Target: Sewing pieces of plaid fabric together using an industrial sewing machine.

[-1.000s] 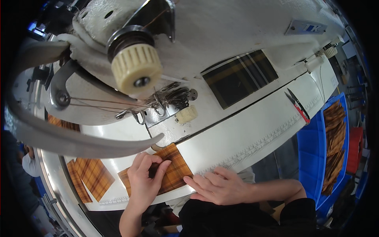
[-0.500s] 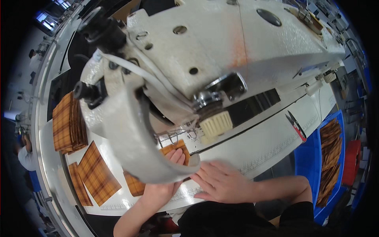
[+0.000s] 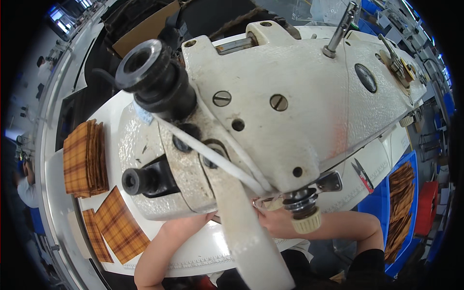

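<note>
A white sewing machine head (image 3: 280, 121) fills the middle of the view. My left hand (image 3: 195, 223) reaches under its front end, fingers hidden behind the machine. My right hand (image 3: 275, 222) is on the other side of the pale downward arm (image 3: 244, 241), beneath a cream tension knob (image 3: 305, 220), its fingers also hidden. I cannot see the fabric at my hands. Orange plaid pieces (image 3: 119, 224) lie on the white table (image 3: 217, 251) to the left, below a stack of plaid fabric (image 3: 82, 159).
Black-and-red snips (image 3: 363, 176) lie at the table's right. Beside it are a blue bin (image 3: 372, 208) of plaid pieces and a red container (image 3: 427, 203). Cardboard and dark material (image 3: 145, 29) sit behind the machine. A co-worker (image 3: 28, 188) is at the far left.
My view has swung over the machine top, which now covers my fingers and the plaid piece they held. Both hands have moved up under the machine head.
</note>
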Demonstrator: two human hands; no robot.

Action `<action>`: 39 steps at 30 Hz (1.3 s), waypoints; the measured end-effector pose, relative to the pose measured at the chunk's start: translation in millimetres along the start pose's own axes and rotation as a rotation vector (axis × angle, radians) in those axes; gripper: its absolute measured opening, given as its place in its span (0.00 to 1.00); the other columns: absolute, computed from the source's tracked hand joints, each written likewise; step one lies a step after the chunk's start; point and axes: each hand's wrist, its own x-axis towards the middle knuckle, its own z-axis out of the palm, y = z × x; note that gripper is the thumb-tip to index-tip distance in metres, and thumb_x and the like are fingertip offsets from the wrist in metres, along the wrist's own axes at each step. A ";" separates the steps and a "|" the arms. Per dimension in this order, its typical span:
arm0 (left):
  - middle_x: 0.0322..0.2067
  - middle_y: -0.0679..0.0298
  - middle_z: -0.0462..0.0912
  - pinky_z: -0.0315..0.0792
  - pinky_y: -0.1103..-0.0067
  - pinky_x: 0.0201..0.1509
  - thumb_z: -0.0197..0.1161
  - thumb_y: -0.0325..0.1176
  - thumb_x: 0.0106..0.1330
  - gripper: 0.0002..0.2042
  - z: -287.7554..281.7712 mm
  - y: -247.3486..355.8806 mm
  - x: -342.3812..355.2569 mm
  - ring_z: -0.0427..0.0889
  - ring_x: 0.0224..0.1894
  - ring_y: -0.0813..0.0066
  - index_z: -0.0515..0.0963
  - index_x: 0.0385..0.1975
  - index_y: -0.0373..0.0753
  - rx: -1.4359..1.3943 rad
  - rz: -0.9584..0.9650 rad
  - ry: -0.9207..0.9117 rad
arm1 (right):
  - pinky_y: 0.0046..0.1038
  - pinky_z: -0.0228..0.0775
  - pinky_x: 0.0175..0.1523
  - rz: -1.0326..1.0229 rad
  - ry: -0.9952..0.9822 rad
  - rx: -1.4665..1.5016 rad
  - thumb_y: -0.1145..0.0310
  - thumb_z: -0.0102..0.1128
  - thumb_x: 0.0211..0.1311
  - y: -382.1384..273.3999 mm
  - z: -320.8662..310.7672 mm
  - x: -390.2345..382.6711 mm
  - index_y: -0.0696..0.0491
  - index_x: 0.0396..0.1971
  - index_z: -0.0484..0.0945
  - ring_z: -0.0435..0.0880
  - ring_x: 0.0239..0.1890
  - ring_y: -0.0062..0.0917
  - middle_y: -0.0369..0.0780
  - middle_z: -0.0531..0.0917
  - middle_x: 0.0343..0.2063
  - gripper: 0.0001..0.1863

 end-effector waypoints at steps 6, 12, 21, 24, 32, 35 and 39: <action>0.39 0.63 0.81 0.76 0.72 0.46 0.69 0.38 0.58 0.14 0.0 0.6 13.5 0.81 0.40 0.71 0.78 0.41 0.40 -0.092 0.001 0.083 | 0.38 0.64 0.60 0.076 0.031 0.107 0.48 0.59 0.62 1.7 5.0 -0.4 0.64 0.44 0.77 0.75 0.49 0.36 0.45 0.79 0.39 0.29; 0.37 0.63 0.82 0.77 0.74 0.43 0.67 0.35 0.61 0.12 -8.1 5.3 9.9 0.81 0.38 0.73 0.78 0.42 0.39 -0.140 -0.008 0.106 | 0.39 0.66 0.59 -0.049 0.099 0.021 0.51 0.61 0.60 6.9 10.9 -0.1 0.60 0.29 0.79 0.76 0.47 0.37 0.45 0.81 0.32 0.23; 0.47 0.62 0.81 0.77 0.74 0.47 0.61 0.28 0.67 0.09 0.2 8.3 -1.7 0.83 0.43 0.71 0.78 0.44 0.35 -0.028 0.226 0.013 | 0.38 0.68 0.56 -0.112 0.138 0.078 0.61 0.63 0.54 19.0 24.6 -9.3 0.56 0.17 0.76 0.76 0.45 0.37 0.43 0.80 0.23 0.15; 0.47 0.60 0.80 0.76 0.70 0.51 0.62 0.27 0.65 0.10 2.7 7.1 -19.7 0.82 0.47 0.67 0.78 0.44 0.36 -0.293 0.040 -0.137 | 0.38 0.68 0.55 -0.111 0.186 0.088 0.63 0.62 0.52 18.6 23.1 -2.4 0.57 0.17 0.77 0.75 0.46 0.36 0.43 0.79 0.26 0.13; 0.43 0.58 0.80 0.75 0.72 0.49 0.69 0.32 0.57 0.16 -9.2 -6.1 14.4 0.80 0.46 0.65 0.77 0.44 0.38 0.014 0.118 0.032 | 0.35 0.68 0.51 0.155 0.064 0.187 0.62 0.63 0.44 32.7 16.5 1.1 0.59 0.22 0.79 0.72 0.44 0.34 0.41 0.74 0.32 0.13; 0.43 0.58 0.80 0.75 0.71 0.50 0.68 0.33 0.58 0.17 -14.5 -16.7 11.4 0.79 0.46 0.65 0.76 0.47 0.40 -0.149 -0.132 -0.042 | 0.36 0.67 0.53 0.153 0.077 0.176 0.62 0.64 0.43 37.0 13.3 13.1 0.59 0.24 0.80 0.73 0.46 0.35 0.42 0.74 0.38 0.15; 0.45 0.60 0.79 0.73 0.72 0.52 0.58 0.33 0.68 0.14 -12.2 -23.2 13.9 0.77 0.47 0.67 0.74 0.52 0.42 -0.256 -0.281 -0.067 | 0.40 0.65 0.59 0.067 0.061 0.109 0.63 0.66 0.41 40.2 18.5 8.2 0.60 0.27 0.79 0.73 0.49 0.36 0.43 0.75 0.41 0.16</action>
